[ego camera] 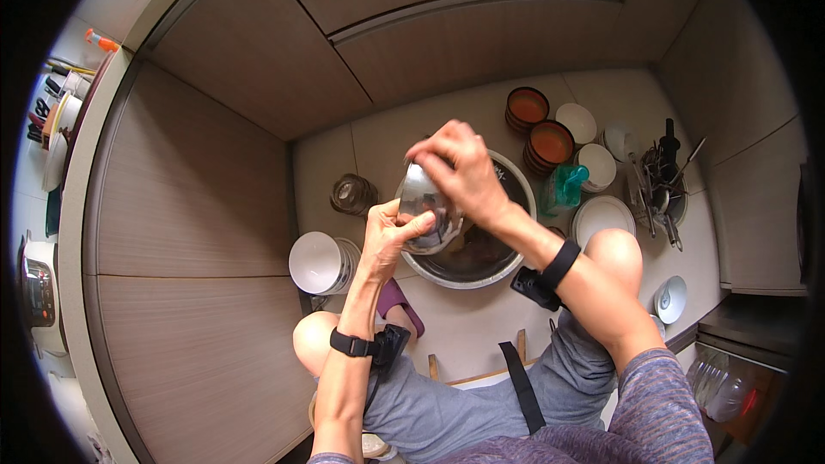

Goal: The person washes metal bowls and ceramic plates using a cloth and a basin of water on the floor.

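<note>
My left hand (387, 232) grips a shiny steel bowl (420, 196), tilted on its side, with the thumb across its outer wall. My right hand (461, 171), slightly blurred, is at the bowl's upper rim with its fingers curled. Whether it pinches the rim or a cloth there is hidden. Both hands are above a large round metal basin (465, 284) on the tiled floor, which contains dark water and partly hidden items. A green translucent pump bottle (566, 188) stands right of the basin.
Glass bowls (353, 193) and white bowls (316, 263) are stacked on the left. Rightward are red-brown bowls (551, 143), white bowls (596, 164), white plates (604, 220) and a utensil container (660, 193). Wooden cabinets (206, 167) enclose the floor. A pale bowl (670, 299) lies beyond my right knee.
</note>
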Tool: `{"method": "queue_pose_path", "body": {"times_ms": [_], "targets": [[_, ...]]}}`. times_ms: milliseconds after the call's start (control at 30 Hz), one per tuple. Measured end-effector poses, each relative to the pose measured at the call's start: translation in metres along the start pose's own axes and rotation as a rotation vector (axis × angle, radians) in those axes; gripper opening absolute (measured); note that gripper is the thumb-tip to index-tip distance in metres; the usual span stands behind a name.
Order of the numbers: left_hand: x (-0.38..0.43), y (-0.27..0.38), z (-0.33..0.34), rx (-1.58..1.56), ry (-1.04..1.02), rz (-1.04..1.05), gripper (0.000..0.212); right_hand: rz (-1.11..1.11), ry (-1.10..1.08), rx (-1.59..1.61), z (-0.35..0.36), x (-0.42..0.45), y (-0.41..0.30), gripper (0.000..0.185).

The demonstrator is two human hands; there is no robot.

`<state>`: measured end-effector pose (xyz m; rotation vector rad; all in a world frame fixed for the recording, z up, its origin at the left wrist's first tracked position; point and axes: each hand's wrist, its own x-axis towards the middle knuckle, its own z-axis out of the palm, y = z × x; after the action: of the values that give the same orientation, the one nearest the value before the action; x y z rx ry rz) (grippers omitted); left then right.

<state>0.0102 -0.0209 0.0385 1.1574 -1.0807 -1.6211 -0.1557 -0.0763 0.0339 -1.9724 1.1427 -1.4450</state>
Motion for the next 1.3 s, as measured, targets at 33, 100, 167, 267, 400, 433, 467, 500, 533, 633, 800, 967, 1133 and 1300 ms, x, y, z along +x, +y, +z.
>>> {"method": "queue_pose_path", "body": {"times_ms": [33,100,167,267,400,433,467,500,533,633,800,967,1133,1300], "targets": [[-0.001,0.000,0.001,0.000,-0.007,-0.001,0.022,0.133,0.038,0.087,-0.008,0.005,0.007,0.016],[-0.005,0.002,-0.002,0.020,-0.067,-0.065,0.026,0.412,-0.076,0.162,-0.017,0.013,0.028,0.022],[-0.010,0.008,-0.006,0.027,-0.092,-0.048,0.028,0.560,-0.116,0.306,-0.019,0.008,0.040,0.026],[-0.014,0.011,-0.012,-0.021,-0.144,-0.011,0.028,0.783,-0.176,0.610,-0.020,0.003,0.061,0.031],[-0.016,0.014,-0.021,-0.154,-0.188,0.053,0.027,0.929,-0.259,0.693,-0.027,0.003,0.072,0.028],[-0.017,0.013,-0.023,-0.154,-0.181,0.060,0.027,1.009,-0.334,0.662,-0.027,0.006,0.070,0.027],[-0.018,0.012,-0.023,-0.161,-0.180,0.060,0.029,1.036,-0.255,0.716,-0.030,0.006,0.067,0.025],[-0.018,0.012,-0.024,-0.168,-0.183,0.055,0.031,1.036,-0.257,0.716,-0.030,0.008,0.063,0.025],[-0.017,0.013,-0.026,-0.168,-0.182,0.056,0.031,0.988,-0.222,0.726,-0.030,0.010,0.059,0.027],[-0.010,0.027,-0.031,-0.096,-0.273,0.095,0.038,0.888,-0.190,0.721,-0.032,0.011,0.050,0.027],[0.003,0.025,-0.022,0.264,-0.210,-0.124,0.042,0.552,-0.280,0.119,-0.016,0.002,0.027,0.029],[0.008,0.001,-0.010,0.179,-0.091,-0.040,0.026,-0.003,-0.205,0.028,-0.002,-0.017,0.005,0.018],[0.010,-0.015,-0.012,0.285,-0.042,0.167,0.023,-0.263,-0.194,-0.068,0.007,-0.025,-0.005,0.015],[-0.007,0.011,-0.002,0.045,-0.101,-0.030,0.029,0.587,-0.286,0.338,-0.019,0.005,0.048,0.031]]}}
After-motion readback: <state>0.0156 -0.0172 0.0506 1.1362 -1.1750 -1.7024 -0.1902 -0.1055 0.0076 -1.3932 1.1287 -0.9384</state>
